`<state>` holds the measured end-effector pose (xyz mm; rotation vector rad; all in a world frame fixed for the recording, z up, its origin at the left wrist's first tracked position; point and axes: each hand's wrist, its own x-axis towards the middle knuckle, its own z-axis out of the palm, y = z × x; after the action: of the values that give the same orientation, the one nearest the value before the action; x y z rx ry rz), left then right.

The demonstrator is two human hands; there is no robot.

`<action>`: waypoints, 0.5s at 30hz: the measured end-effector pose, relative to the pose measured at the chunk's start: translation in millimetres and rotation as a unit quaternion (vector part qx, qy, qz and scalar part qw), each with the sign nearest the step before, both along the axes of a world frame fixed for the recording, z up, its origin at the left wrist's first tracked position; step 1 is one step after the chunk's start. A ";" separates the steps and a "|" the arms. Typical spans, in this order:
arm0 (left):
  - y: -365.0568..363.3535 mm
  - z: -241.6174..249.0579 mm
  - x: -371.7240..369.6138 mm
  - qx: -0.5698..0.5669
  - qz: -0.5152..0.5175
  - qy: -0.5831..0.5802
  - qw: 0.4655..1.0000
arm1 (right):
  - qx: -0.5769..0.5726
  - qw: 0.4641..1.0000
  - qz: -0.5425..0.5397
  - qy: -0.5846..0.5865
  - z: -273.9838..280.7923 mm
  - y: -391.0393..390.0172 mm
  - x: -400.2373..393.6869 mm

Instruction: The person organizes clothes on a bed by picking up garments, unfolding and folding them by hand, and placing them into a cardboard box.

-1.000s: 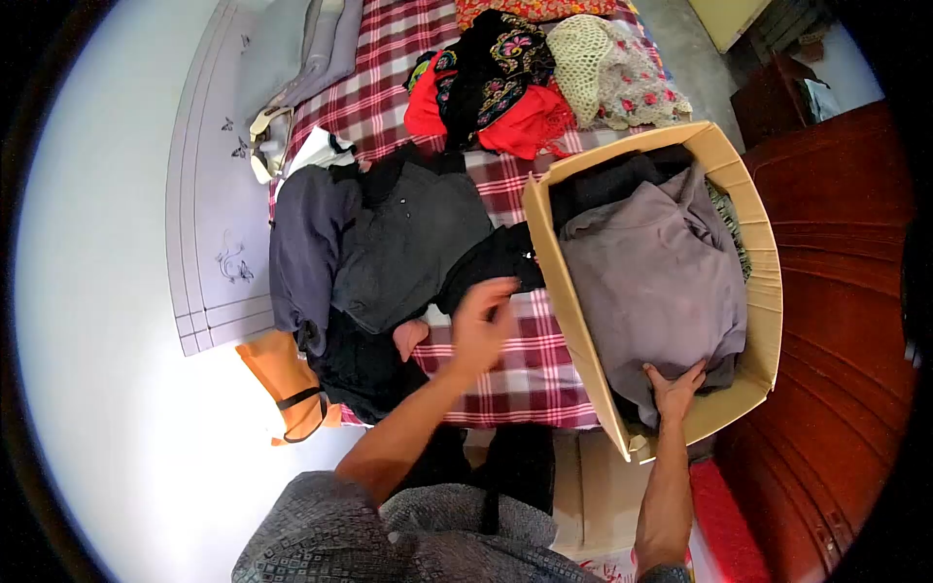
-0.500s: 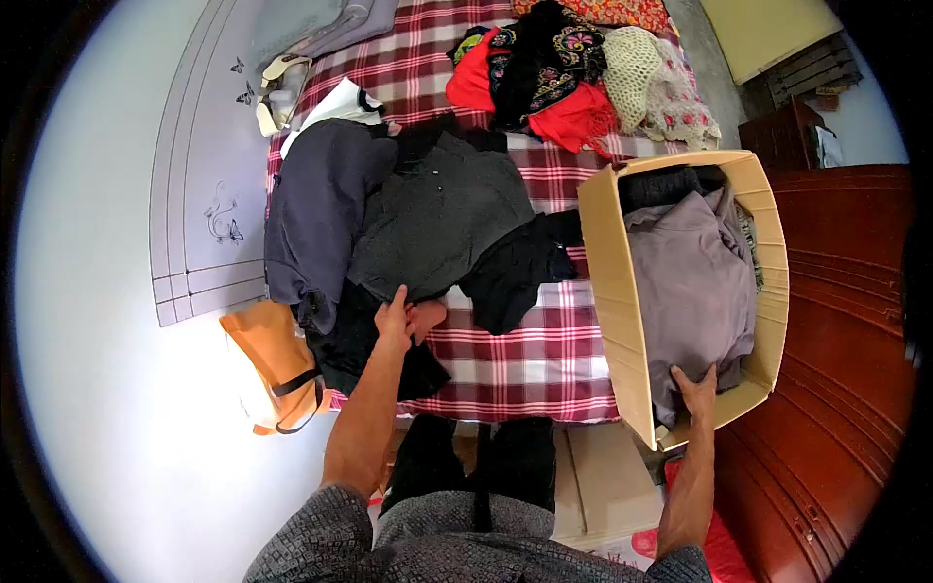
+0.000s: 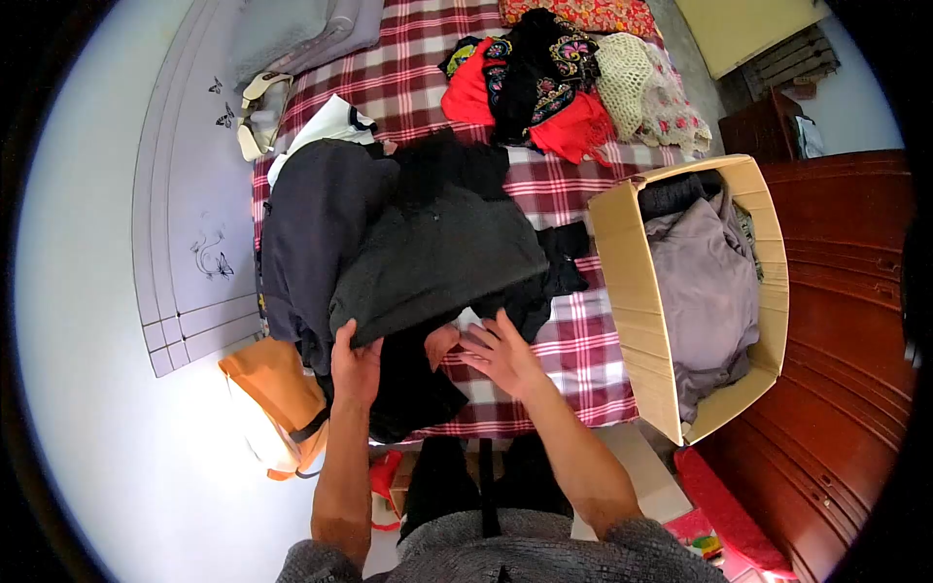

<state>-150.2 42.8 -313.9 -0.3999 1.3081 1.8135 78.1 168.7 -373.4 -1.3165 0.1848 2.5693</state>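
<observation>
A dark grey garment (image 3: 447,257) lies over other dark clothes on the bed, its near edge lifted. My left hand (image 3: 355,364) grips its near left corner, thumb on top. Close to the near right edge is my right hand (image 3: 501,358), fingers spread and nothing held. Left of the garment lies a dark purple-grey top (image 3: 316,233); black clothes (image 3: 413,389) show below it, with a pinkish piece (image 3: 440,345) between my hands. At the right, a cardboard box (image 3: 632,311) contains a folded grey-mauve garment (image 3: 708,291) and other dark clothes.
Red and black embroidered scarves (image 3: 544,97) and a cream crocheted piece (image 3: 622,83) lie at the far side of the plaid bed (image 3: 583,374). Cream sandals (image 3: 258,117) are at the far left, an orange bag (image 3: 277,389) at the near left. A red-brown wooden panel (image 3: 846,321) borders the box.
My right hand has left the clothes in the box and moved left to the dark grey garment. My left hand has shifted left and nearer, and the garment's near edge is drawn up.
</observation>
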 end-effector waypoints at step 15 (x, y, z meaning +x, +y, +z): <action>-143.5 -66.6 40.3 -0.360 -0.413 0.132 0.826 | 0.098 0.974 -0.139 -0.152 -57.7 -1.9 22.9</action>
<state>-109.9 -100.7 -380.4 0.0652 1.9500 0.6154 101.0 166.7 -431.1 -1.4695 0.0524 2.0690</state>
